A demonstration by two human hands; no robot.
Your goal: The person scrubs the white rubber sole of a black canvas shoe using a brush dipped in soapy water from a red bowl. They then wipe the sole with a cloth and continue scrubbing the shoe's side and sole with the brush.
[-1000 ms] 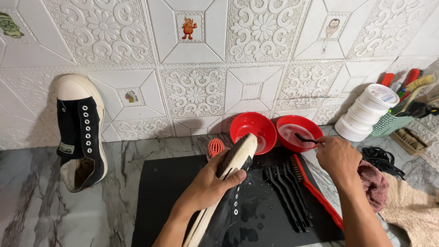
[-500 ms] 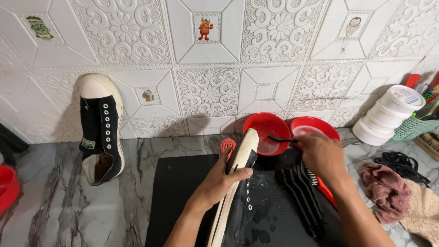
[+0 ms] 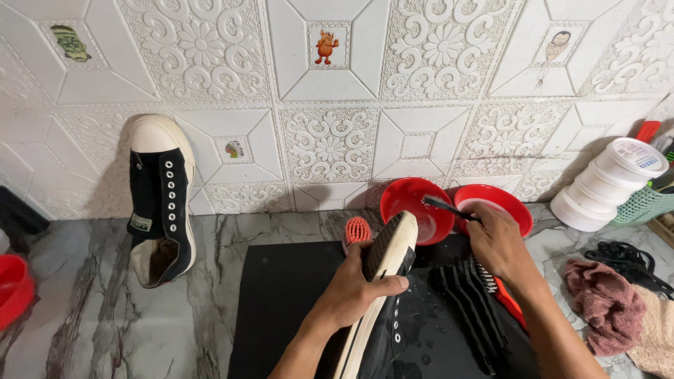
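Black canvas sneaker [image 3: 382, 295] is being gripped sole-up by the left hand [image 3: 354, 288] over the mat's [image 3: 281, 302] middle, while right hand [image 3: 500, 242] fingers are pinching a brush [image 3: 449, 208] into the left red bowl [image 3: 414, 210] at the counter's back edge.

Red bowl [image 3: 12, 291] cut by left edge — brush [image 3: 449, 208] handle hidden in right hand [image 3: 500, 242].

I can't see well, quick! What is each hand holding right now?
Left hand: closed around the black sneaker, sole turned up.
Right hand: closed on a small black brush, its tip in the red bowl.
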